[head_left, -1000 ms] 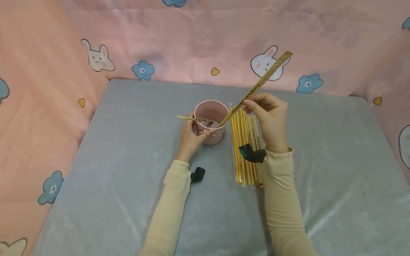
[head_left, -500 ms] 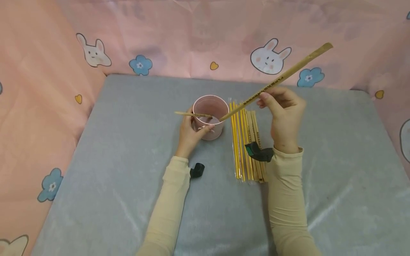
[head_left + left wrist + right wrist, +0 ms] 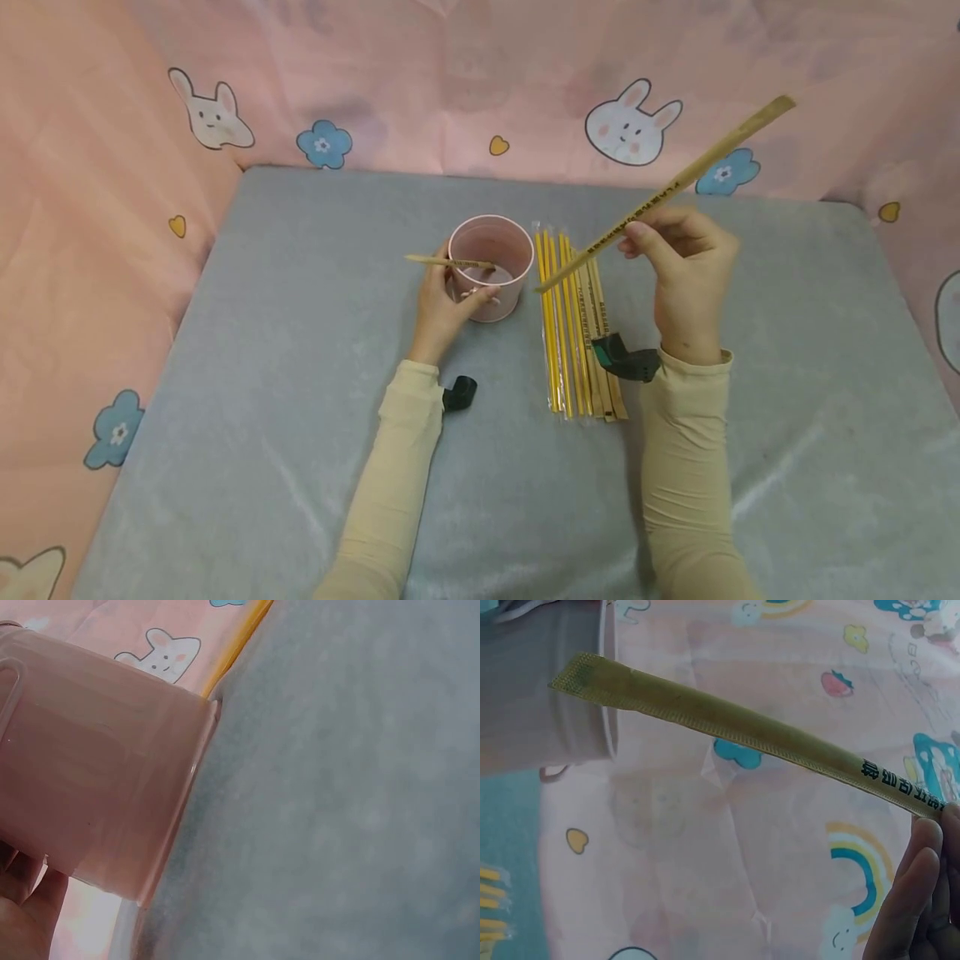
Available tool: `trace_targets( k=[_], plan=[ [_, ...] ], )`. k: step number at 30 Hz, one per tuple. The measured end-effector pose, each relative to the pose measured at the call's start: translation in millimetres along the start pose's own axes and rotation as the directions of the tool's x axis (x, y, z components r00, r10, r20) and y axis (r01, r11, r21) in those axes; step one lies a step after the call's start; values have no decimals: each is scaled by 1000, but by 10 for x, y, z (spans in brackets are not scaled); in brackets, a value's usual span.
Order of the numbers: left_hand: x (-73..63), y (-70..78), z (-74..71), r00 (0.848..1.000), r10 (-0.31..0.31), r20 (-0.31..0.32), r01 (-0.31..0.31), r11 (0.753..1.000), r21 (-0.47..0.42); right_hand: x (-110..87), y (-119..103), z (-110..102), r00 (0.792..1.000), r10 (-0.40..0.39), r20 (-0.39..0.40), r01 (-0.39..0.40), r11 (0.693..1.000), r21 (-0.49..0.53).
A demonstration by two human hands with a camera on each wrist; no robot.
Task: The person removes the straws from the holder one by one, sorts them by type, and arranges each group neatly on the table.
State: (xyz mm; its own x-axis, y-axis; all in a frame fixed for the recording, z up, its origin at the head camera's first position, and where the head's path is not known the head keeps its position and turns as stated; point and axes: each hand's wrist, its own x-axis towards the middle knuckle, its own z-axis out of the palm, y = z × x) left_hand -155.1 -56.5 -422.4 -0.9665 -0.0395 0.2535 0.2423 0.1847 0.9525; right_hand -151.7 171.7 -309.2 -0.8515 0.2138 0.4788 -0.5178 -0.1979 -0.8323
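Note:
My left hand (image 3: 442,304) grips the pink cup (image 3: 517,300) from its left side, with the thumb across the front; the cup stands upright on the table. One paper-wrapped straw (image 3: 431,261) leans in the cup and sticks out over the left rim. With thumb and fingers, my right hand (image 3: 690,267) pinches a longer-looking paper-wrapped straw (image 3: 705,162) near its middle, its lower end just right of the cup. In the right wrist view, that wrapper's crimped end (image 3: 581,679) overlaps the cup (image 3: 540,697). Several yellow straws in clear sleeves (image 3: 553,333) lie below the held straw.
Beside the yellow straws lie several paper-wrapped straws (image 3: 603,367), partly behind the right wrist camera (image 3: 622,358). A grey cloth (image 3: 300,333) covers the table. Pink printed fabric (image 3: 420,83) hangs along its back and left sides.
My right hand has moved right, tilting the paper-wrapped straw flatter. Its lower end has gone from over the cup's mouth to right of the rim. My left hand keeps its grip on the cup.

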Motion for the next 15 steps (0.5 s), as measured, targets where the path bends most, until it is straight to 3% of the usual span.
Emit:
trace_targets(
  k=[15],
  plan=[
    [4, 3, -2, 1000, -9, 4, 9, 999, -39, -76, -1, -315, 995, 103, 16, -103, 995, -4]
  ],
)
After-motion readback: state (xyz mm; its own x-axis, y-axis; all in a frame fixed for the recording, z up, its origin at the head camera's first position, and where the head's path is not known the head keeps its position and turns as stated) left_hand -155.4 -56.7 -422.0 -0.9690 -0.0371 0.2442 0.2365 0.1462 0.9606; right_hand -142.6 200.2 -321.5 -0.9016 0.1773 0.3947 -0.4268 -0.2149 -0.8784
